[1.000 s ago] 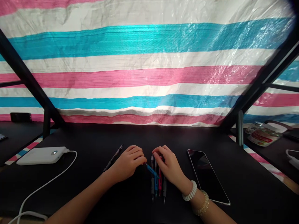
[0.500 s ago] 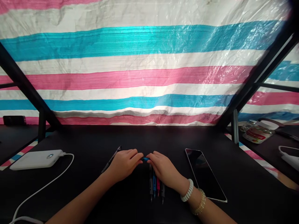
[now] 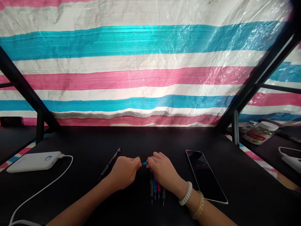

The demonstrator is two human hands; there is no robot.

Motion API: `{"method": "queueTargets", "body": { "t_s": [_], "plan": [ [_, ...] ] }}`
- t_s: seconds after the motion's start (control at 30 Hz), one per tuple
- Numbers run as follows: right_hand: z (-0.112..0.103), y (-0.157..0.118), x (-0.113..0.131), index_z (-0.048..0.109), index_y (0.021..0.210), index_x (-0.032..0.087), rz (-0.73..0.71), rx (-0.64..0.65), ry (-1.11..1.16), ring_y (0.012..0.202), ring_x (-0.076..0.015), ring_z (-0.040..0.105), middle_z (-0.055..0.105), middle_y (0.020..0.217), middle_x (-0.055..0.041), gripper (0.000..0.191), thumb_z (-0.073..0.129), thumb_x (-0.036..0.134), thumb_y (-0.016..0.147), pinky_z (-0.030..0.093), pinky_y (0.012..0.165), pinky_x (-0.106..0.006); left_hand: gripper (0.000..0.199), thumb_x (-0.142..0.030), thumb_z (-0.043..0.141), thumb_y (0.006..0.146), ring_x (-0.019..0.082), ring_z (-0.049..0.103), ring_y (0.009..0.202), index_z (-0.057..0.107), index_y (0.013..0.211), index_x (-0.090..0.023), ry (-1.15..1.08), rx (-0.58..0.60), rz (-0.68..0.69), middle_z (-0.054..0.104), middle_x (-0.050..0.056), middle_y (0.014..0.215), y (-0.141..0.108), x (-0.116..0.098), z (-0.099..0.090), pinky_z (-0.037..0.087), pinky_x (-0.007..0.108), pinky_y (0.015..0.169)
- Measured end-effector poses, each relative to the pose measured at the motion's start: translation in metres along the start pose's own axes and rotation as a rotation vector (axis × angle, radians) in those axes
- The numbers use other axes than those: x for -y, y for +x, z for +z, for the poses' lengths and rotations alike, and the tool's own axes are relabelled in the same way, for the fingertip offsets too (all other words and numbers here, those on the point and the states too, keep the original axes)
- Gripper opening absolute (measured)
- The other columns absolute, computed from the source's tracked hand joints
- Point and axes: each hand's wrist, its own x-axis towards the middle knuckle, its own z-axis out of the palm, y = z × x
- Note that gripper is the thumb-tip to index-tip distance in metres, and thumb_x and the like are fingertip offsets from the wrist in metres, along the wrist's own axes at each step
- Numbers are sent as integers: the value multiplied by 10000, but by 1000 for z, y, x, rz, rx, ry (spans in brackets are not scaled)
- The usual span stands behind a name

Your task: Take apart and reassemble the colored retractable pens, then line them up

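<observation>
Though slim, a rounded blue pen (image 3: 144, 164) in curled hands (image 3: 124, 173) (image 3: 164, 169).

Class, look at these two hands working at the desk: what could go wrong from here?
1. The small blue piece is pinched between the left hand and right hand, with little of it showing; it might slip and drop onto the black desk.
2. The right hand partly covers the row of pens, so a sudden jerk could scatter them.
3. The yellowish bracelet looks close to the phone; a sideways swing may nudge it.
</observation>
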Motion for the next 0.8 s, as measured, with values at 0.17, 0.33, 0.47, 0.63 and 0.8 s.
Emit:
{"method": "queueTargets", "body": {
  "t_s": [0.17,0.33,0.47,0.63,0.8],
  "plan": [
    [1,-1,1,517,750,181,-61,-37,-61,718,-191,437,578,709,-13,191,528,108,926,273,676,-330,278,-199,376,938,150,547,525,468,675,-204,-111,78,-77,590,-18,570,1,-3,-8,244,283,527],
    [1,-1,2,519,747,175,-106,-81,-107,718,-195,423,558,698,-17,200,524,128,941,271,680,-335,299,-187,374,937,141,535,514,489,662,-202,-136,89,-94,576,-23,554,1,-6,-12,260,275,526],
    [-1,0,-2,526,776,175,-101,-82,-103,747,-201,434,564,730,-22,179,514,140,952,275,697,-337,273,-214,404,950,142,545,509,518,702,-199,-23,-75,-7,598,-18,575,0,-4,-4,278,286,519],
    [-7,1,-5,564,914,168,-9,-25,-52,828,-219,467,592,831,-46,115,471,118,961,305,746,-347,213,-302,482,972,151,592,583,605,840,-190,161,-427,174,647,-5,670,4,1,-1,351,296,573],
    [-9,0,-4,558,1097,155,-17,27,-28,867,-230,514,622,947,-72,172,452,110,969,342,783,-358,97,-249,582,933,138,605,604,636,959,-173,171,-572,314,682,-5,713,4,1,-7,411,284,606]
  ]
}}
